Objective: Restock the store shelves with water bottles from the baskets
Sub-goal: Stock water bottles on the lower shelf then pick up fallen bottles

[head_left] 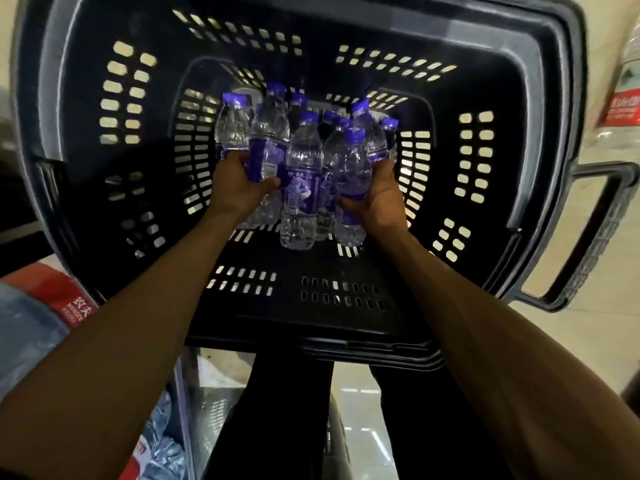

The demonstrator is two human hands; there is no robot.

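A big black basket is seen from above. Many small water bottles with purple caps and labels are kept inside it, packed close together near the middle. The left hand is curled round a bottle on the left of the bunch. The right hand is curled round a bottle on the right. Both hands are kept inside the basket.

Dim overall; basket interior near black, pale lit floor glowing through its slots. Small glints on the water bottles. Heavy wide-angle bending at edges. Side margins motion-blurred, red-label bottle smeared. Centre fairly sharp.
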